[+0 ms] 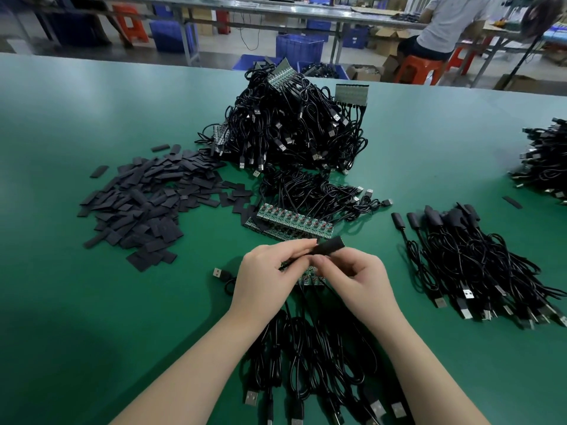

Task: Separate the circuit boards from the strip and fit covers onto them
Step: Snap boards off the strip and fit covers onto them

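Both hands meet over the green table (92, 302) at the centre. My left hand (267, 277) and my right hand (356, 277) together pinch a black cover sleeve (329, 246), which points up and to the right. A green edge of circuit board (290, 265) shows between the fingers; how far it sits inside the cover is hidden. Under the hands lies a strip of boards (310, 279) with black USB cables (306, 348) trailing toward me. Just beyond lies another strip of green circuit boards (294, 222).
A heap of flat black covers (147, 207) lies at the left. A big tangle of cabled strips (294, 127) rises at the centre back. Covered cables (478, 262) are piled at the right, more cables (543, 161) at the far right. A person (445, 26) sits beyond the table.
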